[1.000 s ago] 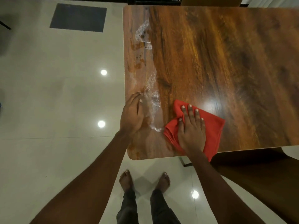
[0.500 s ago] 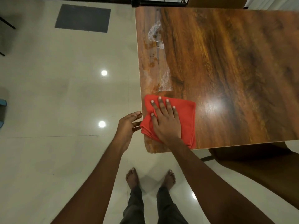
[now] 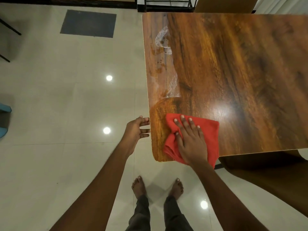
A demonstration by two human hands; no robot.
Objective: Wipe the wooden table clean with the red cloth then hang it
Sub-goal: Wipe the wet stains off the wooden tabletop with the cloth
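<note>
The folded red cloth lies on the near left corner of the glossy wooden table. My right hand presses flat on top of it, fingers spread. Off the table's left edge, my left hand is held with fingers apart, their tips touching the edge, and holds nothing. A whitish wet smear with brown spots runs along the left side of the tabletop, and another patch of smear sits just beyond the cloth. The strip around the cloth looks wiped.
Shiny pale floor tiles surround the table, with my bare feet below its near edge. A dark wooden chair stands at the near right. A grey mat lies far left, and a black metal frame stands behind the table.
My right hand slid the cloth left to the table's left edge, then back a little to the right. My left hand left the tabletop and now sits beside the edge.
</note>
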